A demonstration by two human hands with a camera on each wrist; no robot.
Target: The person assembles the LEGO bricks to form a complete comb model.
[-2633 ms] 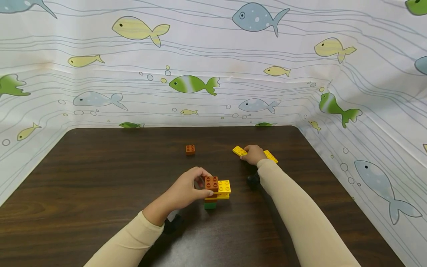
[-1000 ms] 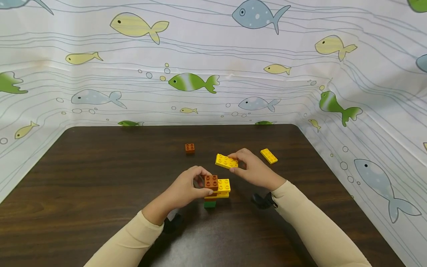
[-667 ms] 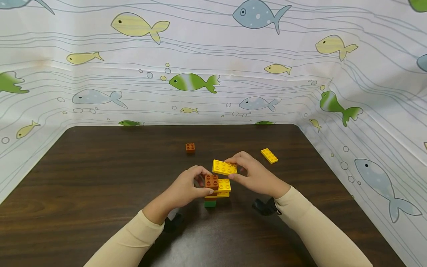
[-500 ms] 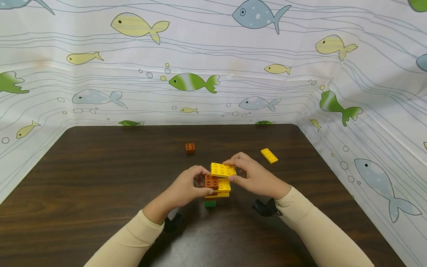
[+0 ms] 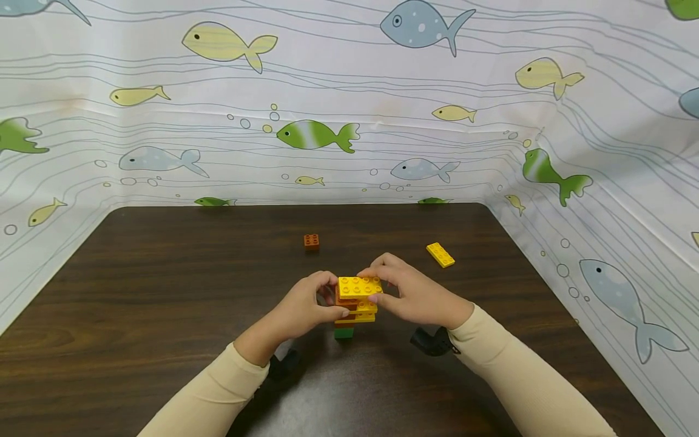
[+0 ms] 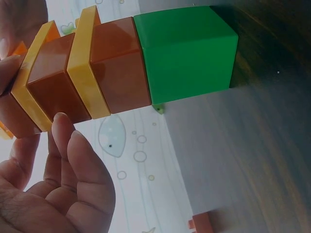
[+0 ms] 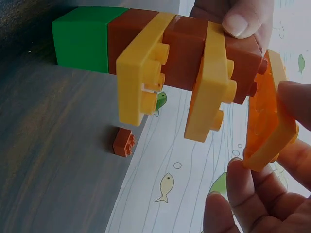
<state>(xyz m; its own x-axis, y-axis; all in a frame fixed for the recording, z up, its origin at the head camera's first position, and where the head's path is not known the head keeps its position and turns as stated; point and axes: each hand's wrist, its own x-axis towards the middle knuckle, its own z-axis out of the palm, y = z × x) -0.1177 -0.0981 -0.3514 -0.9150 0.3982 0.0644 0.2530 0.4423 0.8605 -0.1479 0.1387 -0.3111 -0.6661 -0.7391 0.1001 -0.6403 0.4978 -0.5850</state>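
Note:
A tower of building bricks stands upright on the table: a green brick (image 6: 189, 58) at the base, then brown bricks (image 6: 119, 68) alternating with yellow plates (image 7: 141, 73) that jut out to the right. My left hand (image 5: 303, 306) grips the upper part of this tower between thumb and fingers. Pinched in my right hand (image 5: 420, 294) is another yellow plate (image 5: 357, 287), directly over the topmost brown brick (image 7: 245, 63). In the right wrist view that plate sits slightly tilted, its hollow underside facing the brown studs and its near end right at them.
On the dark wooden table (image 5: 191, 273), a loose brown brick (image 5: 311, 242) lies farther back, beyond the tower. Another yellow plate (image 5: 440, 255) lies to the back right. A fish-patterned curtain (image 5: 327, 91) rises behind the table and along its sides.
My right hand has picked up a yellow plate from the back right, brought it left and lowered it over the tower's top. My left hand keeps its grip in place.

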